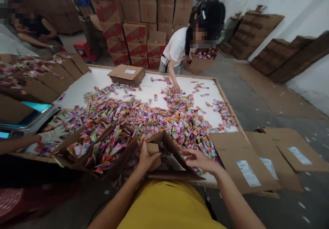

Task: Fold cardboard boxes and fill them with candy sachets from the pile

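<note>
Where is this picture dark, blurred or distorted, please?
Head view: the white flat tabletop is fairly evenly lit, but the space below its left side is nearly black; head view: print on the white rectangular paper labels at right is too soft to read; head view: the tall red-and-brown cardboard carton stack leans, probably from wide-lens distortion.

Both bare forearms reach forward from the lower edge and converge before the torso (169, 206). The left hand (147, 157) points up and away, one digit upright, another angled rightward, a V between. The right hand (199, 159) turns inward, fingers (187, 151) loosely bent and parted, wrist slightly flexed.
</note>
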{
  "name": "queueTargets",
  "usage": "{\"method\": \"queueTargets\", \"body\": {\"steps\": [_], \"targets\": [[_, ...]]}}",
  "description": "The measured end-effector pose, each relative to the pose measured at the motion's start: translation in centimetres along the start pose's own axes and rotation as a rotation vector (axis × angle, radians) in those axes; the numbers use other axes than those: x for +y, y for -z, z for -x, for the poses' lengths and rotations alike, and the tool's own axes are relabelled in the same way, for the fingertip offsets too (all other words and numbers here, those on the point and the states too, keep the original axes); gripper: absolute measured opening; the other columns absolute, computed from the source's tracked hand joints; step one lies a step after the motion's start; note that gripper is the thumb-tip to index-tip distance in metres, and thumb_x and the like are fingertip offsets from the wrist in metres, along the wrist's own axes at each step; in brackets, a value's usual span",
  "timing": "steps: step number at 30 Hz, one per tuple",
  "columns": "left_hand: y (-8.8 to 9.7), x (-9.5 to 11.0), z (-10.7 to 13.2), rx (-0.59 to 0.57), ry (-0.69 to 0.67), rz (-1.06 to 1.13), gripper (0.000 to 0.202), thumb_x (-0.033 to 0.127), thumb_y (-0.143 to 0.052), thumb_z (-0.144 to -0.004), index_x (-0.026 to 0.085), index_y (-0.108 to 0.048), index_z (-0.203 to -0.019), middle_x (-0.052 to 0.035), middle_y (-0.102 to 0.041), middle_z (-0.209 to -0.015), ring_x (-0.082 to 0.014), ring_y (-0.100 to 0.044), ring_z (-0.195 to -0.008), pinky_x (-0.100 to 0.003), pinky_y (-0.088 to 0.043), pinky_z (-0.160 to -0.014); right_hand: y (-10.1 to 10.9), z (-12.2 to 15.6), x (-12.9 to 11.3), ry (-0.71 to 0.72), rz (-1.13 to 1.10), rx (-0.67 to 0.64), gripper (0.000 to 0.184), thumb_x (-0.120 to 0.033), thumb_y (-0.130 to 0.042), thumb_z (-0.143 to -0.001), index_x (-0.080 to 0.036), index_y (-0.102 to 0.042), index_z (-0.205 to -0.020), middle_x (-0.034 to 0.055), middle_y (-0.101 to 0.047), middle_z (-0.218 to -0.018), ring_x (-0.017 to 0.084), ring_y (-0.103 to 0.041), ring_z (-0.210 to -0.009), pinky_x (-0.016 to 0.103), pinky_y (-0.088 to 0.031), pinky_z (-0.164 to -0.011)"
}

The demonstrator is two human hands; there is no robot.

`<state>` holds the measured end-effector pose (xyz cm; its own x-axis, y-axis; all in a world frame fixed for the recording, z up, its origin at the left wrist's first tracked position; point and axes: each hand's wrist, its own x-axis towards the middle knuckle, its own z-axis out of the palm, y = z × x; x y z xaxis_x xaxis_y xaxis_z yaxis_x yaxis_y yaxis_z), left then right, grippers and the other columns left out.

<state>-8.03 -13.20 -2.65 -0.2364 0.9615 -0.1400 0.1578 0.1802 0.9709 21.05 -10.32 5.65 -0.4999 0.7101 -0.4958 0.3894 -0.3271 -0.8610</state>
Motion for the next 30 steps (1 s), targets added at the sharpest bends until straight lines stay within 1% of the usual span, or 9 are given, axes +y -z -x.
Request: {"method": "queueTargets", "body": {"steps": [3,7,9,12,15,19,24,27,30], "targets": [[0.5,-0.8,-0.1,-0.112,0.017,0.013,0.083,0.025,-0.073,-0.066,0.018,-0.038,-0.141,-0.0101,-0.059,-0.127,-0.0285,-0.052,-0.124,-0.043,-0.041,-0.105,-0.3,-2.3,2.1,-0.042,0.241,0.06,0.083,-0.038,-0.084,-0.056,-0.02,-0.057,-0.133,0.0116,-0.061,-0.131,0.03,-0.06,-0.112,0.045,-0.048,-0.097],[1.4,-1.4,0.1,-0.376,-0.104,0.049,0.064,0.011,-0.059,-0.063,0.021,-0.055,-0.126,-0.0065,-0.059,-0.127,-0.0255,-0.052,-0.122,-0.041,-0.039,-0.106,1.3,-5.1,5.7,0.043,0.433,0.483,0.058,-0.017,-0.066,-0.063,-0.02,-0.062,-0.121,0.0108,-0.062,-0.128,0.029,-0.058,-0.115,0.048,-0.043,-0.103],[1.7,-1.5,0.4,-0.444,-0.153,0.025,0.058,0.007,-0.056,-0.059,0.02,-0.061,-0.115,-0.006,-0.061,-0.122,-0.0257,-0.053,-0.119,-0.042,-0.039,-0.105,2.2,-5.7,6.6,0.122,0.384,0.577,0.057,-0.013,-0.057,-0.062,-0.022,-0.063,-0.118,0.0071,-0.059,-0.132,0.026,-0.054,-0.123,0.048,-0.04,-0.107],[2.3,-1.2,0.5,-0.425,-0.178,-0.035,0.052,0.007,-0.056,-0.062,0.019,-0.061,-0.113,-0.0074,-0.062,-0.117,-0.0257,-0.056,-0.114,-0.042,-0.043,-0.101,2.5,-4.9,6.1,0.264,0.27,0.552,0.061,-0.014,-0.057,-0.065,-0.026,-0.061,-0.125,0.0041,-0.055,-0.138,0.024,-0.047,-0.131,0.046,-0.039,-0.109],[3.5,-0.8,0.4,-0.367,-0.255,-0.121,0.06,0.015,-0.06,-0.076,0.021,-0.049,-0.135,-0.0109,-0.057,-0.133,-0.0257,-0.052,-0.124,-0.044,-0.041,-0.106,1.9,-2.5,4.6,0.387,0.219,0.458,0.057,-0.022,-0.065,-0.076,-0.029,-0.058,-0.131,0.0051,-0.053,-0.141,0.024,-0.044,-0.134,0.045,-0.039,-0.11],[4.4,-0.6,-0.2,-0.279,-0.408,-0.262,0.056,0.017,-0.052,-0.088,0.028,-0.045,-0.143,-0.0095,-0.055,-0.137,-0.0229,-0.049,-0.129,-0.045,-0.038,-0.111,1.2,-0.1,3.8,0.502,0.328,0.383,0.03,-0.036,-0.069,-0.083,-0.029,-0.072,-0.112,0.0075,-0.067,-0.123,0.026,-0.054,-0.125,0.048,-0.039,-0.111],[4.3,0.3,-0.5,-0.456,-0.654,-0.485,0.063,-0.001,-0.037,-0.083,0.038,-0.064,-0.124,-0.0049,-0.047,-0.147,-0.0241,-0.036,-0.14,-0.051,-0.034,-0.114,0.7,1.0,4.3,0.429,0.56,0.296,0.03,-0.039,-0.057,-0.093,-0.028,-0.069,-0.118,0.0067,-0.055,-0.141,0.025,-0.036,-0.141,0.05,-0.031,-0.116],[5.5,2.3,-0.7,-0.621,-0.547,-0.612,0.06,0.008,-0.043,-0.087,0.036,-0.051,-0.139,-0.006,-0.031,-0.158,-0.0302,-0.013,-0.15,-0.059,-0.021,-0.117,0.5,1.5,3.7,0.264,0.474,0.175,0.046,-0.047,-0.051,-0.094,-0.029,-0.056,-0.136,0.0066,-0.04,-0.153,0.024,-0.03,-0.145,0.049,-0.026,-0.118],[6.4,4.4,-0.7,-0.773,-0.378,-0.714,0.063,0.042,-0.061,-0.086,0.034,-0.042,-0.145,-0.0114,-0.019,-0.163,-0.0424,-0.002,-0.149,-0.074,-0.011,-0.11,0.3,1.4,2.8,0.21,0.458,0.113,0.077,-0.059,-0.071,-0.076,-0.028,-0.048,-0.143,0.0085,-0.03,-0.157,0.03,-0.025,-0.146,0.051,-0.024,-0.118]]}}
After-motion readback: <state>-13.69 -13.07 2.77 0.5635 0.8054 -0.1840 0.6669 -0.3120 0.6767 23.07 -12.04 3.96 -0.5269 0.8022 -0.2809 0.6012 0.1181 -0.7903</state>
